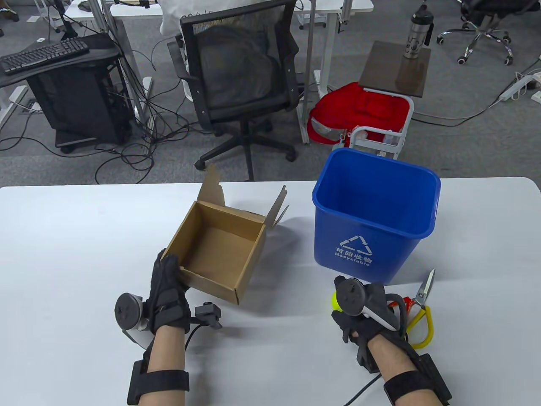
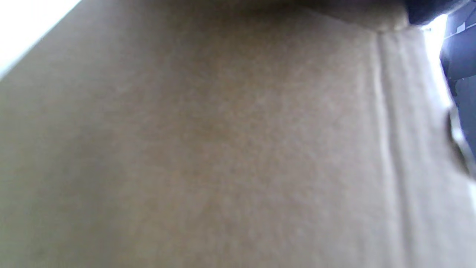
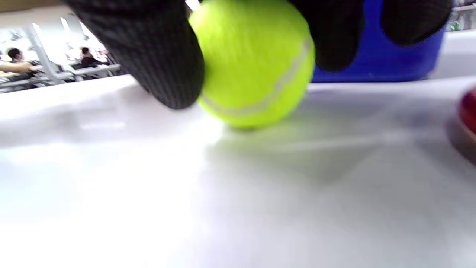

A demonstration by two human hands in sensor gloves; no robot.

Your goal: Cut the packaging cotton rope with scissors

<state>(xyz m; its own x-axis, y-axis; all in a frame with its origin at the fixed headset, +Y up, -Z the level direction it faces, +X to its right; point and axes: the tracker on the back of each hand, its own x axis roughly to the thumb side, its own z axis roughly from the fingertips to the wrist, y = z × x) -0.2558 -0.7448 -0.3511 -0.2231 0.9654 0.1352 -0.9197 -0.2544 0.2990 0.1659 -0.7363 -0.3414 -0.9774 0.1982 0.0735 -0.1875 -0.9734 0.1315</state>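
Your right hand (image 1: 363, 311) has its fingers (image 3: 156, 63) curled round the tennis ball (image 3: 256, 63), resting on the table (image 1: 63, 262) near its front edge. Your left hand (image 1: 169, 292) grips the near wall of the open cardboard box (image 1: 219, 249). Scissors (image 1: 418, 304) lie just right of your right hand, before the blue recycling bin (image 1: 372, 220); no rope in sight

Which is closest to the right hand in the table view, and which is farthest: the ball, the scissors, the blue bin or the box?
From the right hand:
1. Tennis ball, held in its fingers.
2. Scissors, just to its right.
3. Blue bin, behind it.
4. Cardboard box, far to the left, by the left hand.
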